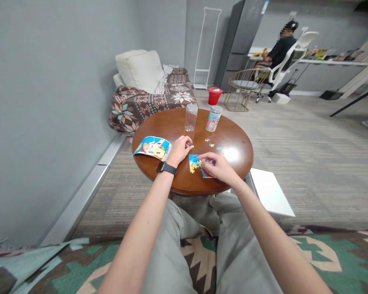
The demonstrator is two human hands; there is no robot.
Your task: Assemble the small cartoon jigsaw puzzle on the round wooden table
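Observation:
A partly joined jigsaw puzzle (193, 166), blue and yellow with some red, lies near the front of the round wooden table (159, 122). My right hand (219, 166) rests over its right side, index finger stretched out across the top, covering part of it. Just behind the puzzle, my left hand (180, 148), with a black watch on the wrist, pinches a small puzzle piece (192, 146) at its fingertips, close to the tabletop. Several loose pieces (212, 145) lie farther back to the right. A curled picture sheet (153, 148) with a cartoon print is left of my left hand.
Toward the table's back stand a clear jar (190, 119) with a silver lid and a printed can (213, 119). Beyond are a covered sofa (153, 100), a red bin (214, 96) and a wire chair (245, 84). A person (282, 51) sits at the far right.

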